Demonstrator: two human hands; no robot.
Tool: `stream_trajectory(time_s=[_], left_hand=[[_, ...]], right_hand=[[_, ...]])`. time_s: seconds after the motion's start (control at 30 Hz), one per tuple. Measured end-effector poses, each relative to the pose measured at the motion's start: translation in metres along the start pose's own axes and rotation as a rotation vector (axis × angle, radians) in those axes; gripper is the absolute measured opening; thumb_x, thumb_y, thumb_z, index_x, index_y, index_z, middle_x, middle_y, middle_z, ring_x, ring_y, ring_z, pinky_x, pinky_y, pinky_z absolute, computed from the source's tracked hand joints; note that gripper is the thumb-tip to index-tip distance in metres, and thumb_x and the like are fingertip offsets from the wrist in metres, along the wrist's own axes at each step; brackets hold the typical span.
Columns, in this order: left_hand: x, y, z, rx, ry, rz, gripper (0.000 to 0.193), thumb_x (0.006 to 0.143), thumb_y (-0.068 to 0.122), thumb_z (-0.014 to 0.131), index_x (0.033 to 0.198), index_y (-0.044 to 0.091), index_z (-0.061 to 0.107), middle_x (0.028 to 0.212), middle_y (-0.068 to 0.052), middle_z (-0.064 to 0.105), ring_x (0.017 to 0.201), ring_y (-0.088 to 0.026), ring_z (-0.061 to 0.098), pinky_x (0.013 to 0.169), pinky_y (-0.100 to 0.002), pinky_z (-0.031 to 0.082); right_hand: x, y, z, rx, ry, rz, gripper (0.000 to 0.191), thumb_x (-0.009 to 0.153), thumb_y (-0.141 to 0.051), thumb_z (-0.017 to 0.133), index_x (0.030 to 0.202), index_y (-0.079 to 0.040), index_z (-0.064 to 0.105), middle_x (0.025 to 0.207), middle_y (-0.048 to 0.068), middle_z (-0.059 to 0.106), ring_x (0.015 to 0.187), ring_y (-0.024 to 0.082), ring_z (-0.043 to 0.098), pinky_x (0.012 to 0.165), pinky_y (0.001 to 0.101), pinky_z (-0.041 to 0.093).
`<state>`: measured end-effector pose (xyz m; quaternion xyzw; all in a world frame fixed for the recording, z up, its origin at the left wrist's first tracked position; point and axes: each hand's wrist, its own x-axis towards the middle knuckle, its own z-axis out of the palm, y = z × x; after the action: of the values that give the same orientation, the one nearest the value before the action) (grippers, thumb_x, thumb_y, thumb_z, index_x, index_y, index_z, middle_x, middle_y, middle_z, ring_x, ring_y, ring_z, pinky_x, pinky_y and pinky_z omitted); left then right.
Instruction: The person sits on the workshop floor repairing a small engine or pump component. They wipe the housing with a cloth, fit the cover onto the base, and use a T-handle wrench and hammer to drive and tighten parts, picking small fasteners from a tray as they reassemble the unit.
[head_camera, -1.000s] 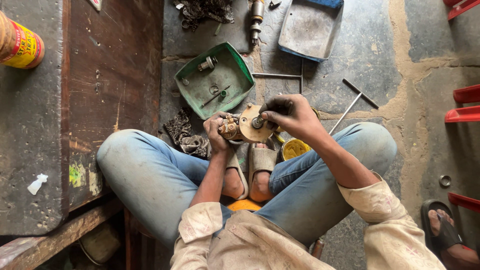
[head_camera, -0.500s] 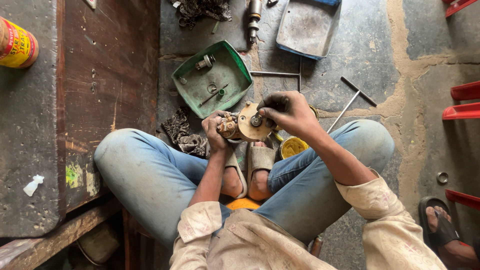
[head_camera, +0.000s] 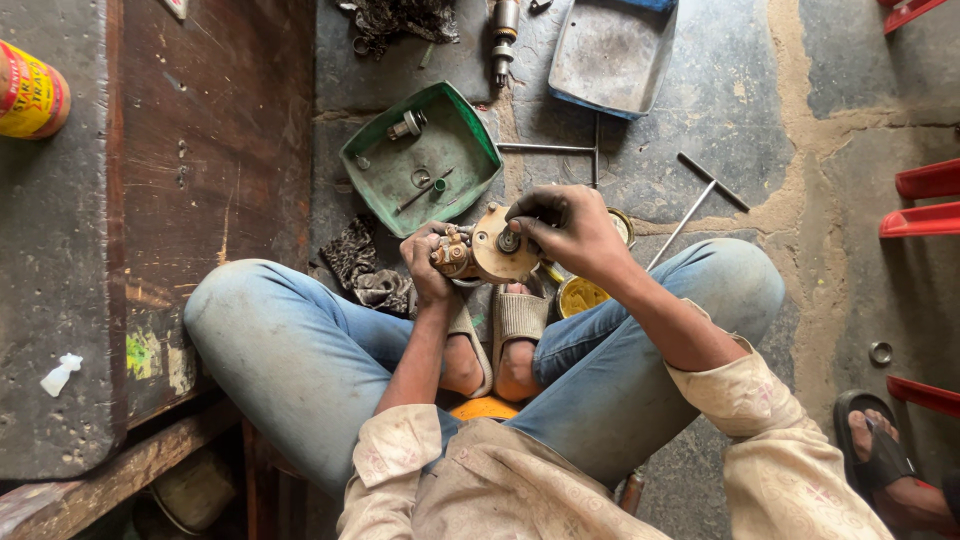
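The round metal motor part (head_camera: 492, 245) sits between both hands above the sandalled feet, its flat face up toward the camera and its long axis running from nine to three o'clock. The left hand (head_camera: 428, 262) grips its brass-coloured end at nine o'clock, fingers wrapped tight. The right hand (head_camera: 572, 228) comes in from three o'clock, fingers (head_camera: 522, 214) pinched together on the small hub at the disc's centre. At eleven o'clock lies a green tray (head_camera: 470, 130) of small parts; a yellow grease tin (head_camera: 580, 295) sits just under the right wrist. Nothing stands between hands and part.
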<state>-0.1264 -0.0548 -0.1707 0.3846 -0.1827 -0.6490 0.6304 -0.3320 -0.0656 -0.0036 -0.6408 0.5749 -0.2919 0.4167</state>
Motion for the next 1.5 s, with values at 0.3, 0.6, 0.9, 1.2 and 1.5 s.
stream_trajectory(time_s=[0.3,0.6,0.9,1.2,1.5], left_hand=[[-0.001,0.0,0.001,0.04,0.045,0.028,0.031,0.086,0.018,0.05,0.089,-0.009,0.066,0.084,-0.014,0.067,0.073,-0.021,0.066,0.073,-0.032,0.057],[0.0,0.002,0.0,0.09,-0.006,0.087,0.031,0.085,0.017,0.05,0.086,-0.011,0.066,0.079,-0.012,0.066,0.07,-0.018,0.062,0.068,-0.029,0.052],[0.001,0.005,0.001,0.143,-0.044,0.1,0.034,0.086,0.018,0.047,0.084,-0.01,0.066,0.077,-0.011,0.067,0.068,-0.017,0.061,0.066,-0.028,0.052],[0.001,0.0,-0.002,0.105,-0.02,0.102,0.033,0.086,0.016,0.049,0.085,-0.011,0.067,0.078,-0.013,0.067,0.068,-0.019,0.062,0.066,-0.03,0.053],[0.009,-0.007,-0.017,-0.072,0.079,0.042,0.028,0.086,0.015,0.053,0.09,-0.01,0.065,0.085,-0.017,0.069,0.074,-0.024,0.067,0.074,-0.034,0.057]], right_hand=[[-0.016,-0.026,-0.002,-0.104,-0.01,-0.176,0.026,0.085,-0.015,0.079,0.107,-0.001,0.072,0.099,0.013,0.069,0.087,0.023,0.073,0.077,0.0349,0.059],[-0.023,-0.038,0.026,-0.282,0.161,-0.152,0.031,0.085,-0.017,0.081,0.108,-0.003,0.067,0.101,0.014,0.062,0.085,0.03,0.07,0.073,0.0407,0.056],[-0.026,-0.041,0.024,-0.262,0.136,-0.166,0.025,0.087,-0.013,0.078,0.108,-0.004,0.067,0.099,0.013,0.062,0.081,0.028,0.069,0.071,0.04,0.055],[-0.026,-0.037,0.02,-0.262,0.122,-0.228,0.026,0.088,-0.013,0.078,0.109,-0.003,0.067,0.102,0.013,0.063,0.083,0.029,0.07,0.072,0.0396,0.056],[-0.018,-0.031,0.024,-0.331,0.229,-0.431,0.028,0.082,-0.016,0.083,0.103,-0.005,0.067,0.12,0.014,0.064,0.105,0.037,0.068,0.087,0.0444,0.056]])
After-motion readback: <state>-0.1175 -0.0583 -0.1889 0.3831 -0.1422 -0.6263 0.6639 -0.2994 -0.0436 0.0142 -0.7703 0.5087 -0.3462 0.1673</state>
